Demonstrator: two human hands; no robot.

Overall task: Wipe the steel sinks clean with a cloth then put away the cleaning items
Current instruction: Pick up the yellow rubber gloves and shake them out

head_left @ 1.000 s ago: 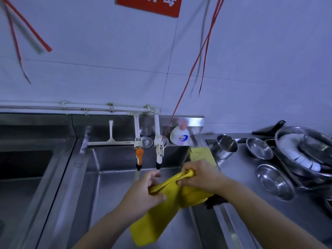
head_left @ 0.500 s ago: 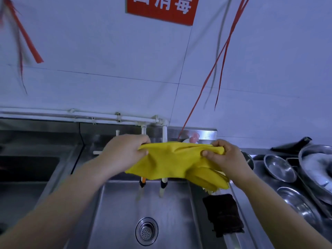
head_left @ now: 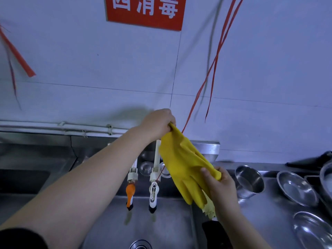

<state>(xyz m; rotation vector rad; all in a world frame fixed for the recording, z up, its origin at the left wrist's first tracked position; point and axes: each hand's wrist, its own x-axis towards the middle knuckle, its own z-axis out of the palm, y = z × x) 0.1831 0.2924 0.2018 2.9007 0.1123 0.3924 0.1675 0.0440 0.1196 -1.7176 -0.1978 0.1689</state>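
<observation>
A person's left hand (head_left: 158, 124) pinches the cuff of a yellow rubber glove (head_left: 183, 168) above the steel sink (head_left: 161, 227), while the right hand (head_left: 221, 187) grips its lower edge. Two taps (head_left: 153, 191) hang behind; steel bowls (head_left: 294, 187) sit on the table (head_left: 265, 221) at right.

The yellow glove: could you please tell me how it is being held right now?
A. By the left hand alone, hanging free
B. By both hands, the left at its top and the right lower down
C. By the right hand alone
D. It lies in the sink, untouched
B: the left hand pinches the top of the glove up by the wall, while the right hand grips it lower down, above the sink.
</observation>
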